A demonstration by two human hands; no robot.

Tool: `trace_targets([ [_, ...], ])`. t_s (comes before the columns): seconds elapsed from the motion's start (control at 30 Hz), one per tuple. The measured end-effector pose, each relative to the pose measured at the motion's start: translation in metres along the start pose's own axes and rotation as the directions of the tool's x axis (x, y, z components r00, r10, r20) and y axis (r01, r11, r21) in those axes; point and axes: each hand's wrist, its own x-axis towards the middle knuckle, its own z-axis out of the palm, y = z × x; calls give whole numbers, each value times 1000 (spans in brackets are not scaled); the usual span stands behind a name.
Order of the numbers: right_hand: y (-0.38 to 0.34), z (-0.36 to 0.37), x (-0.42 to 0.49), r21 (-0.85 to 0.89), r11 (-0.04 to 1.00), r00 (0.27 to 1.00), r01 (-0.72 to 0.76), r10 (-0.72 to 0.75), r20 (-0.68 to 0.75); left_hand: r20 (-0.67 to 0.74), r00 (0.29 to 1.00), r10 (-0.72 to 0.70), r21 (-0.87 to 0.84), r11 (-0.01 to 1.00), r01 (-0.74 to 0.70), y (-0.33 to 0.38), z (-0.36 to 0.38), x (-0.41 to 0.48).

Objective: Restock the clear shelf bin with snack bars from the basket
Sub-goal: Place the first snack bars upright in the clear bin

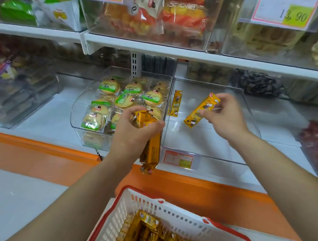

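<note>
Bin [211, 144] — wht shelf [55, 120]; orange trim [31, 155]

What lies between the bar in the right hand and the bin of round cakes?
One snack bar, standing against the left wall of the clear bin, in the head view.

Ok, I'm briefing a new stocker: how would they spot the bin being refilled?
On the lower white shelf above the orange ledge, find the clear bin of round green-labelled cakes. The target bin sits directly right of it. Unlike its full neighbours, it is nearly bare: one yellow snack bar lies by its left wall.
</note>
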Motion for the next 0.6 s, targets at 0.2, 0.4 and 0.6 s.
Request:
trace_targets([
  [0.2,28,41,86,-301,949,996,90,-83,36,6,999,53,63,997,-54,-13,-4,26],
  [0.4,47,72,123,-417,906,997,71,-56,48,12,997,73,58,996,-74,-24,-8,35],
  [0.6,57,81,130,-349,937,1000,-8,1,-21,21,997,76,55,996,-77,-24,-6,37],
])
